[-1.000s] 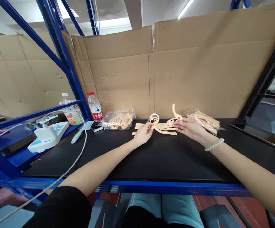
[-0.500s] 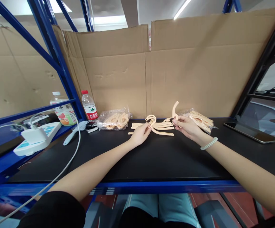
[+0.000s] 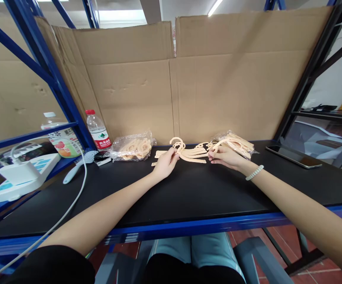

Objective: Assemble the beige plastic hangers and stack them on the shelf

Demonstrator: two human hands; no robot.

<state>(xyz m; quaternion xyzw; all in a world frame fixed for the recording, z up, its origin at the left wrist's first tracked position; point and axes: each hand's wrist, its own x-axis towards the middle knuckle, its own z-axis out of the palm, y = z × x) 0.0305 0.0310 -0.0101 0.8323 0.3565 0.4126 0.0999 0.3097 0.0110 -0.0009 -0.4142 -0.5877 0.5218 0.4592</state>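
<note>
Beige hangers (image 3: 194,154) with long flat arms lie in a loose pile on the black tabletop, mid-view. My left hand (image 3: 165,162) is closed at the near left of this pile, pinching a hanger (image 3: 182,148) just below its curved hook. Some of its arms are hidden behind my fingers. To the right, my right hand (image 3: 224,157) pinches a curved beige hanger piece (image 3: 219,144) between thumb and fingers. Only part of that piece shows above my fingertips. Right behind this hand sits a clear bag of beige hanger parts (image 3: 238,142).
Another clear bag of beige parts (image 3: 135,147) rests left of the pile, beside a red-capped water bottle (image 3: 99,132). A hairbrush (image 3: 79,165) and white cable (image 3: 80,193) lie further left. At right is a phone (image 3: 293,156). Cardboard (image 3: 135,86) walls the back.
My right hand has tipped the curved piece from upright to a low slant toward the bag behind. My left hand keeps its hold on the hanger. The whole view has shifted slightly.
</note>
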